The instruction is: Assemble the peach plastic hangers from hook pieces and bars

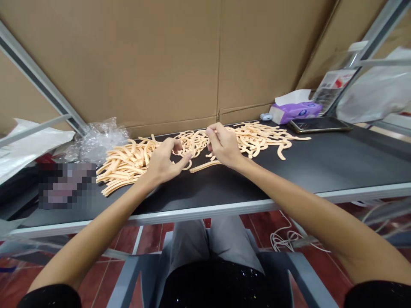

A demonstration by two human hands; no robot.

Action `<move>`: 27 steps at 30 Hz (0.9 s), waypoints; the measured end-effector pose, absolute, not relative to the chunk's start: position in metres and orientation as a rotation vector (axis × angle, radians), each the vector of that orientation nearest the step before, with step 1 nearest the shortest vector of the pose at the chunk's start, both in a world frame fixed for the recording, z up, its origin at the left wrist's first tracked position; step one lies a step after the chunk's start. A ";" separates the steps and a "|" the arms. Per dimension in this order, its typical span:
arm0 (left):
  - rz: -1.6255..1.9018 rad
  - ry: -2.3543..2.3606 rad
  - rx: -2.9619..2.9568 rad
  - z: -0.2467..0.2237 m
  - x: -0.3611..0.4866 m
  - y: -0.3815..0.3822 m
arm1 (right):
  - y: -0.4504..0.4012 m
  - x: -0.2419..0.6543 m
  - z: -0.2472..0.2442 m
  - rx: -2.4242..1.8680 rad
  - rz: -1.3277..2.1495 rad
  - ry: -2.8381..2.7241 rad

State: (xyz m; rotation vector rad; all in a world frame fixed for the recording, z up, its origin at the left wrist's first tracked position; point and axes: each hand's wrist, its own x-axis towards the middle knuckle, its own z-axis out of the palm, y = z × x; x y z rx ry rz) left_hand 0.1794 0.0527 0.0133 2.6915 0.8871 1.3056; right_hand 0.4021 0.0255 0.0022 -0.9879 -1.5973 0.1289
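Observation:
Many peach-coloured curved strips lie on the black table (pixel 321 158). On the left is a pile of thicker strips (pixel 123 164), beside my left hand (pixel 167 161), whose thumb and fingers are apart with nothing between them. Small curled pieces (pixel 194 143) lie in the middle, between my hands. My right hand (pixel 224 144) is raised over the strips with its fingers bent together; whatever they hold, if anything, is too small to make out. A single strip (pixel 204 166) lies below it. The right-hand pile (pixel 260 139) spreads out beyond my right hand.
Crumpled clear plastic (pixel 101 137) lies at the back left. At the back right are a purple tissue pack (pixel 297 112), a phone (pixel 321 124) and a clear bottle (pixel 334 81). Cardboard (pixel 160 64) stands behind the table. White cables (pixel 285 238) lie on the floor.

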 end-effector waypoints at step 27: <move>0.895 0.655 2.037 0.011 0.169 0.072 | 0.024 0.411 0.001 -1.035 0.116 -2.366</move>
